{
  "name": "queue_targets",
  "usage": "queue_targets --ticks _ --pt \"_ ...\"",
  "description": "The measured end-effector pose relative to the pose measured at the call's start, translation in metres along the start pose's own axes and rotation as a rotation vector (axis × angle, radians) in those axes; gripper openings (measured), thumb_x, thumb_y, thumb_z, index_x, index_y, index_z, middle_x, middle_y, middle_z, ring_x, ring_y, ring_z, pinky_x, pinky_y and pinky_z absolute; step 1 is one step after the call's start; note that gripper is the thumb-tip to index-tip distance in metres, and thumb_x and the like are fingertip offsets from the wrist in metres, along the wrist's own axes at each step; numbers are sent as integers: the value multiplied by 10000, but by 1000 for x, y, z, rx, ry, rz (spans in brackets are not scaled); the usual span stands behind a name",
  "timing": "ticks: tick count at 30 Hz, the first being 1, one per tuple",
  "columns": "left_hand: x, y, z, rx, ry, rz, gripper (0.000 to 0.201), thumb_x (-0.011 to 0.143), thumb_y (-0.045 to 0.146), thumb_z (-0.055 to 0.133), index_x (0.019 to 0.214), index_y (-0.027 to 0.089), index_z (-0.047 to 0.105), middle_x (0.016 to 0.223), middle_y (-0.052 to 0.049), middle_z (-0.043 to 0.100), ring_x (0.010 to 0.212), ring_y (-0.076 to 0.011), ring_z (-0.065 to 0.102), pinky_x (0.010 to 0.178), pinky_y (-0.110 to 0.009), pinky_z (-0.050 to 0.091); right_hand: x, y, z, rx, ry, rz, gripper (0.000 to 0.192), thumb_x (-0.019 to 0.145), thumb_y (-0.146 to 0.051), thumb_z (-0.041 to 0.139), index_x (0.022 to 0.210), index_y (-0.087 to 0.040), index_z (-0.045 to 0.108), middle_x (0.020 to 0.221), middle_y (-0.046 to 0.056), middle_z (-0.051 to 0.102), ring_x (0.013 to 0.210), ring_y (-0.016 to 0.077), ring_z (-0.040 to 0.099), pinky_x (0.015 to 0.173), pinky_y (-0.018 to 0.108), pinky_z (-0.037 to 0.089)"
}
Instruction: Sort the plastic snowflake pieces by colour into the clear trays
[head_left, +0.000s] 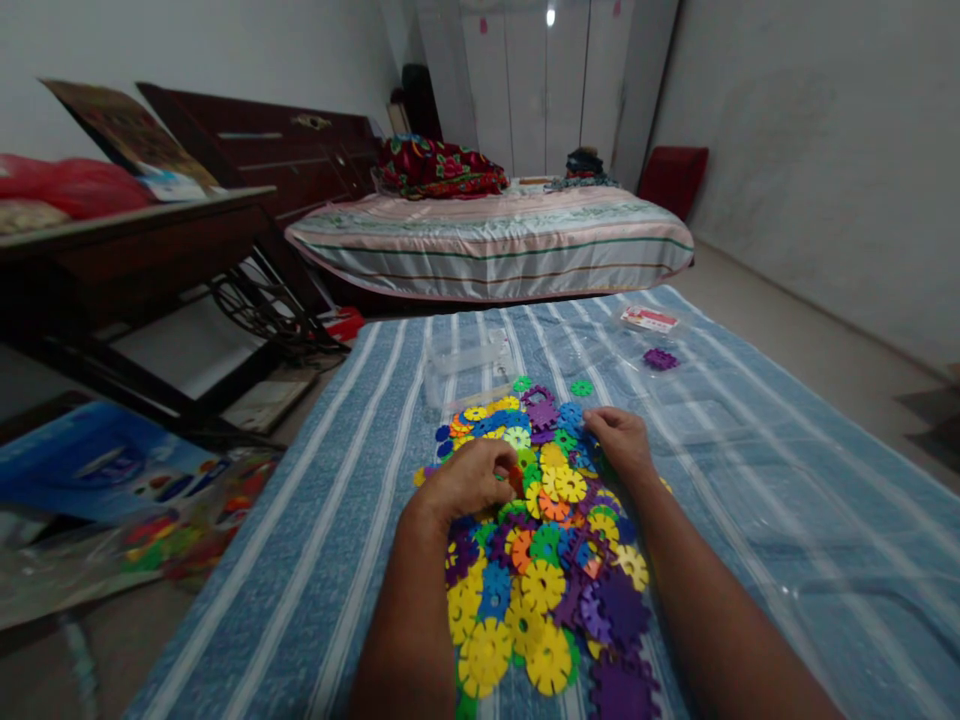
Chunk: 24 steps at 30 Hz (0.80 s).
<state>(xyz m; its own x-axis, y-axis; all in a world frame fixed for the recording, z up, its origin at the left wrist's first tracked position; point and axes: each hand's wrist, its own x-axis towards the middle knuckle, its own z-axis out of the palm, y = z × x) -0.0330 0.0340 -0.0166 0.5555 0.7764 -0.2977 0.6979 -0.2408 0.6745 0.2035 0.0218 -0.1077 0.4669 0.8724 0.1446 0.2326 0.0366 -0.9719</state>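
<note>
**Two hands working in a pile of toy discs**

At nine o'clock, a dark wooden table [135, 235] is standing beside the blue striped cloth [315, 560]. The left hand [469, 480] is curling its fingers and is pinching a small orange-red disc [516, 482] at its fingertips, on the left edge of the pile of colourful toothed discs [540, 560]. The right hand [621, 440] is resting on the pile at one o'clock, knuckles bent; I cannot tell if it is grasping a piece. At twelve o'clock a clear plastic box [469, 370] is lying, and at one o'clock a lone purple disc [660, 358].
</note>
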Motion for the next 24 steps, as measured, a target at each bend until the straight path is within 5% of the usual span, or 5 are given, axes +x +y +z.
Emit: queue_targets --ticks 4,12,18,24 --pt "9 7 11 108 30 48 224 556 74 596 763 149 638 794 -20 657 761 -176 601 680 -258 442 0 1 0 -5 -11 1 395 702 -527 625 633 -148 709 570 18 627 572 154 531 562 261 390" --pt "-12 3 -7 -347 -31 -89 291 625 239 616 907 173 599 617 49 583 473 -115 530 483 -232 426 0 -2 -1 -6 -8 -9 362 707 -497 619 626 -156 709 578 26 633 592 164 546 573 265 401" --pt "-27 1 -22 -255 45 -257 194 589 246 605 765 167 585 612 31 605 511 -129 552 432 -217 418 -1 -1 -1 6 -10 17 373 693 -514 635 634 -153 711 581 21 634 583 155 538 570 262 393" --pt "-29 9 -23 -174 47 -227 218 600 286 635 780 163 618 627 25 605 512 -127 539 431 -220 412 0 3 -2 4 -15 3 408 700 -549 648 636 -152 716 581 22 639 587 158 547 574 266 393"
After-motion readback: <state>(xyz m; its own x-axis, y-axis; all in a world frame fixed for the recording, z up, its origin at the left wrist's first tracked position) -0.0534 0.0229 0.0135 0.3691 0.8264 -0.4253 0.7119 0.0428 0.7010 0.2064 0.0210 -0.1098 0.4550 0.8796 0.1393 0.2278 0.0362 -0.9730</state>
